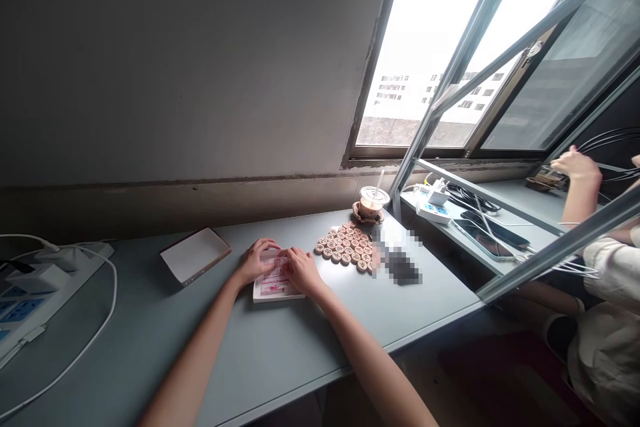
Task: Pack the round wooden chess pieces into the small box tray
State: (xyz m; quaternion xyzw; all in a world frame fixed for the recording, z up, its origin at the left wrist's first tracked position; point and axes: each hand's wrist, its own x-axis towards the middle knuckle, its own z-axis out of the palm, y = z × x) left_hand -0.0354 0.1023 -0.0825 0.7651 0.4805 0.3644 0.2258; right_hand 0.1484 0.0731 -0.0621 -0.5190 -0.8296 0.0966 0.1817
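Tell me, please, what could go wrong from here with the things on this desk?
The drink cup stands close behind the round wooden pieces; if bumped, it might spill over them.
The right hand is near the pieces' edge, so a sideways swing could scatter some.
Both it and the left hand are at the white tray; careless pressing might crease the printed sheet.

The counter point(385, 310) carries, from left to right, a power strip point(65, 278) and white cable point(116, 273), an open box point(196, 255), a shallow white box point(280, 298), clustered round wooden pieces point(346, 246) and a brown holder point(367, 217) with a cup point(373, 204).
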